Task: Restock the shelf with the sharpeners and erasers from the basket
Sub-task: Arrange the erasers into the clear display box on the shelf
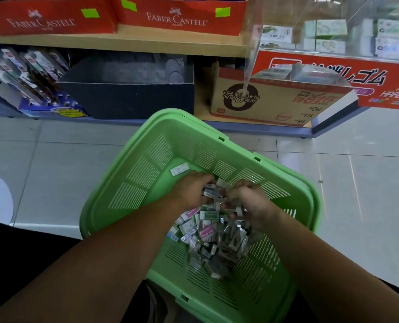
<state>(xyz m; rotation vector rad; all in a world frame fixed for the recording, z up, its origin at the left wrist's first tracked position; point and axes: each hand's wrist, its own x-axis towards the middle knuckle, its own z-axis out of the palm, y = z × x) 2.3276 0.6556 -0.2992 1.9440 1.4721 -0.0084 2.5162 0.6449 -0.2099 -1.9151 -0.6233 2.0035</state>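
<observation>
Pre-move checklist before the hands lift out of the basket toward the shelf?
1. Left hand grips small packs: ok.
2. Right hand pinches one pack: ok.
3. Erasers or sharpeners in the hands: cannot tell.
4. Pile lies inside green basket: ok.
5. Free room in clear shelf bin: cannot tell.
6. Stray pack on basket wall, apart from pile: not ok.

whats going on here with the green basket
A person has both hands in the basket, which sits in front of a shop shelf. The left hand grips a few small packs, and the right hand pinches more off the pile of erasers and sharpeners. Both handfuls are inside the basket, not yet on the shelf.
</observation>
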